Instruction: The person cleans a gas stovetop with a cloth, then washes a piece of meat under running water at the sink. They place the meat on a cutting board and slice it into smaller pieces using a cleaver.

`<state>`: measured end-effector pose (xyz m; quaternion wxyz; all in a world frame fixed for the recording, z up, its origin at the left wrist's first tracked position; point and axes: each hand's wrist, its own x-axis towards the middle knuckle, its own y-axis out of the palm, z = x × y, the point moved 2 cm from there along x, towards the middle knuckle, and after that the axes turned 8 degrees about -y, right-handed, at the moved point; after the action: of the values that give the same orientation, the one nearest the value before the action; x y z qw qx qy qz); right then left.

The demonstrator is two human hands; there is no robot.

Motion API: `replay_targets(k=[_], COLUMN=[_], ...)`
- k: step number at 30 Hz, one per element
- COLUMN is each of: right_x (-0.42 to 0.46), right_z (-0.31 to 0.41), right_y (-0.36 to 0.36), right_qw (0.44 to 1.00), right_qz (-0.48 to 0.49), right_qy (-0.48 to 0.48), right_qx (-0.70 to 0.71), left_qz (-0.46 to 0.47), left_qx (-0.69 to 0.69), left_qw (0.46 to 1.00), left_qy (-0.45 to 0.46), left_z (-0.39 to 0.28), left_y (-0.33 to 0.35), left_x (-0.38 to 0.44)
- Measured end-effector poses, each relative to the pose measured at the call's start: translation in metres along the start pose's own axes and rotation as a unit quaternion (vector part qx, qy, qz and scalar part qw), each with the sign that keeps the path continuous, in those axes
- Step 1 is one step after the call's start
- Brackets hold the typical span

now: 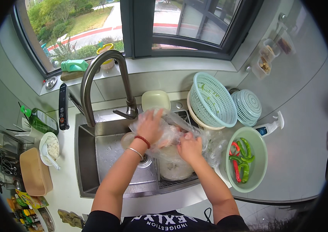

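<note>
A clear plastic bag (168,130) with pale pink contents, apparently raw meat, lies over the right part of the stainless steel sink (117,174). My left hand (150,129), wearing a red braided band and a silver bangle, is on the bag's left side; motion blurs its fingers. On the right side, my right hand (190,147) grips the bag with bent fingers. Below the hands, a rounded whitish bundle (177,168) with dark specks, seemingly in plastic, rests on the rack (166,183). More crumpled clear plastic (214,145) lies right of my right hand.
A tall faucet (87,87) arches over the sink's left. Blue colanders (214,100) lean behind at right, near a spray bottle (269,126). A green basin (261,174) holds red and green peppers (243,159). At left stand a rice bowl (51,148) and green soap bottle (43,120).
</note>
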<state>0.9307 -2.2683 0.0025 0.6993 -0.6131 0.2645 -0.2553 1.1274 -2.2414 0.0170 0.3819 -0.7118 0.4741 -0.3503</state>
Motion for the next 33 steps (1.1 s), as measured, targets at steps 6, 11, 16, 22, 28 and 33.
replay_targets(k=[6, 11, 16, 22, 28, 33], right_x=[0.025, 0.042, 0.031, 0.019, 0.010, 0.009], right_z=[0.015, -0.003, -0.013, -0.008, 0.034, 0.043], right_y=[0.024, 0.069, 0.050, 0.028, 0.001, 0.016], right_qw=[0.999, 0.999, 1.000, 0.944, 0.675, 0.705], right_qz=[0.014, 0.007, 0.018, -0.061, -0.099, -0.110], right_qy=[-0.015, 0.037, -0.003, -0.064, -0.058, 0.003], right_qx=[-0.037, -0.022, 0.022, 0.319, 0.729, 0.700], left_qz=[-0.038, -0.025, 0.046, 0.054, 0.119, 0.118], left_qx=[-0.025, 0.036, -0.025, -0.642, -0.868, -0.874], left_qw=[0.993, 0.993, 0.999, 0.744, 0.427, 0.413], left_qy=[0.113, 0.107, 0.011, -0.176, -0.223, -0.227], left_z=[0.005, 0.000, 0.013, 0.015, 0.018, 0.003], left_y=[0.007, 0.038, 0.018, -0.014, 0.023, 0.020], left_x=[-0.016, -0.033, -0.027, -0.028, -0.057, -0.095])
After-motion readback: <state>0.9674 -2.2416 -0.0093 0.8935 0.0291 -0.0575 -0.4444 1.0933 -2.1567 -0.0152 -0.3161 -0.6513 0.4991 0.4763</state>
